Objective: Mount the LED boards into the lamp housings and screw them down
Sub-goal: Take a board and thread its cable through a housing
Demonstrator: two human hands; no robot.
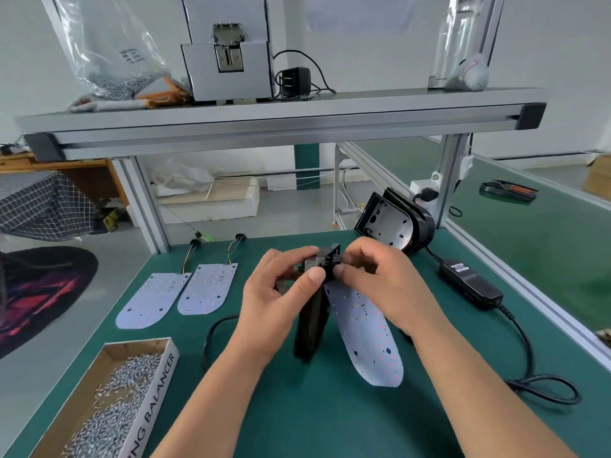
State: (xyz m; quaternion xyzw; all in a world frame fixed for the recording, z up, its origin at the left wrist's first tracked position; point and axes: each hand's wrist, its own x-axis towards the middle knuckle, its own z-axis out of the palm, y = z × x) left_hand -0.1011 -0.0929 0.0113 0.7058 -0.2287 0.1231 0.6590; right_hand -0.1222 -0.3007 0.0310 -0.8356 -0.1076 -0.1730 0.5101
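Observation:
My left hand (281, 285) grips the top of a black lamp housing (310, 328) held on edge above the green mat. My right hand (377, 276) pinches a small black grommet at the housing's top end. A white LED board (370, 338) hangs from that end, beside the housing on its right. Two more LED boards (153, 300) (208, 289) lie flat to the left, their coloured wires running to black grommets. Another black housing (393, 223) leans upright at the back right, its hollow side towards me.
A cardboard box of screws (109, 401) sits at the front left. A black power adapter (469, 284) with its cable lies on the right. An aluminium shelf (281, 122) overhead carries a grey machine and a bag of screws.

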